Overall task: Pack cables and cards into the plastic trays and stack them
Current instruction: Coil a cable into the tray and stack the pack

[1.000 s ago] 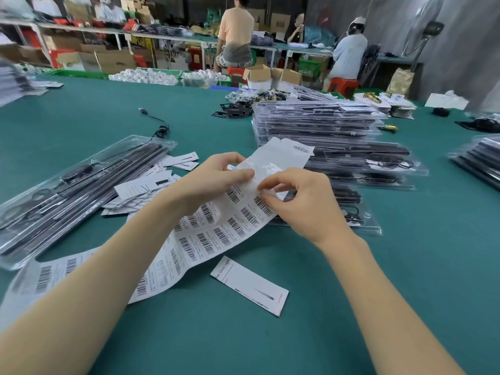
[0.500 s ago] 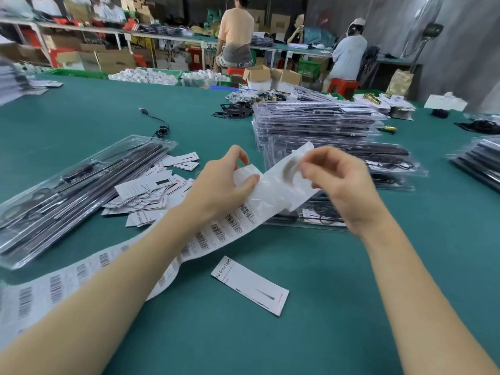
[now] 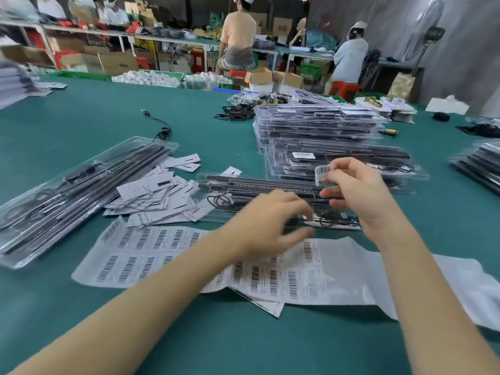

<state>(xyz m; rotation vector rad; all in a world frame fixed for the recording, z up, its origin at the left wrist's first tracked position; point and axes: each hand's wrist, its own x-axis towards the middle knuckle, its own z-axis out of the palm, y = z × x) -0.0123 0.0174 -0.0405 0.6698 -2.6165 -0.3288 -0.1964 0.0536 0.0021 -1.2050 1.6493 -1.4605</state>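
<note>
The right hand (image 3: 357,196) pinches a small barcode label (image 3: 322,173) between thumb and fingertips, holding it up just above the tray (image 3: 270,201) that lies in front of the person. The left hand (image 3: 270,223) hovers over the tray's near edge, fingers loosely spread and gripping nothing — it is blurred, so whether it touches the plastic I cannot tell. The tray already holds dark bars and a coiled cable (image 3: 220,201).

Nearer the counter's (image 3: 216,342) front edge lies the label sheet (image 3: 243,269). Loose cards (image 3: 151,193) are scattered just left of the tray, another filled tray (image 3: 67,196) sits toward the left edge, and the stack (image 3: 319,131) of finished trays stands beyond, toward the far right.

The step looks to be sticking the label on. To do it well, the left hand should press the tray flat while the right lays one edge of the label down first, then smooths across — square to the tray and on a flat patch of plastic.
</note>
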